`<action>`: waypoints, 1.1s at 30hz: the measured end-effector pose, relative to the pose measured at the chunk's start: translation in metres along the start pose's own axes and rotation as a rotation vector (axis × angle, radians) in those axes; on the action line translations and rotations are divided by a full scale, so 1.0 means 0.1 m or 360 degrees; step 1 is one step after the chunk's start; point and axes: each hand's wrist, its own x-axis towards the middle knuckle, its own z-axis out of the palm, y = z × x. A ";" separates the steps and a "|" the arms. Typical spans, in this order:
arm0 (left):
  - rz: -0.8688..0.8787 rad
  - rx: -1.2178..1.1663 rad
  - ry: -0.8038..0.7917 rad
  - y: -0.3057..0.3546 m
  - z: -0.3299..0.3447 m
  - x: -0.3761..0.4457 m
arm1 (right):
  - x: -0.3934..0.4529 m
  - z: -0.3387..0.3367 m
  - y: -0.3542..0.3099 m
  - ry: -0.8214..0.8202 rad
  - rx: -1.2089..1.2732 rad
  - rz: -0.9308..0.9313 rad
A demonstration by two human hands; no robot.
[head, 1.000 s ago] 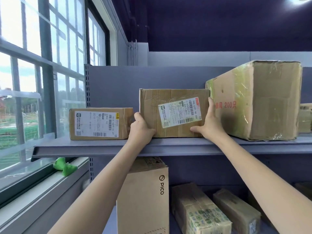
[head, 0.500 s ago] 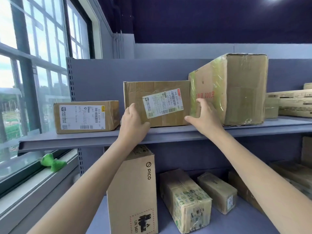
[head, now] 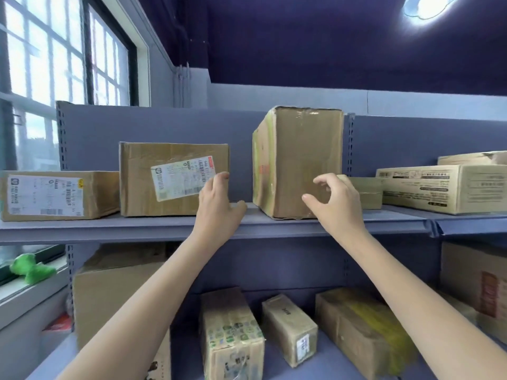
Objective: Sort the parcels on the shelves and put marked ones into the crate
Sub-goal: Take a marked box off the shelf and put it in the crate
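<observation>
On the upper shelf stand a flat labelled parcel at far left, a medium labelled parcel in the middle and a tall taped parcel to its right. My left hand hovers in the gap between the medium and tall parcels, fingers relaxed, holding nothing. My right hand is raised in front of the tall parcel's lower right corner, fingers loosely curled and empty. No crate is in view.
More boxes lie on the upper shelf at right. The lower shelf holds a large carton and several smaller taped parcels. A window and sill with a green object are at left.
Both hands have let go of the medium labelled parcel and moved right, toward the tall taped parcel. My view has shifted right too.
</observation>
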 end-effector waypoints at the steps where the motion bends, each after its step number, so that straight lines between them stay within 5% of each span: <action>1: -0.0029 -0.0015 -0.0003 0.07 0.09 0.00 | 0.02 -0.05 0.09 0.0028 0.0004 0.0006; 5: -0.0137 -0.0047 0.0014 0.32 0.39 0.08 | 0.14 -0.19 0.41 0.0041 0.0062 0.0107; 15: -0.0306 -0.0260 -0.0171 0.40 0.76 0.25 | 0.39 0.01 0.55 -0.0426 0.0538 0.0451; 27: -0.0303 -0.0622 -0.0004 0.60 0.37 -0.01 | -0.03 -0.44 0.37 -0.0127 0.0652 0.0041; 33: -0.0172 -0.0815 -0.0126 0.83 0.09 -0.17 | -0.41 -0.54 0.41 -0.0024 0.0764 -0.0019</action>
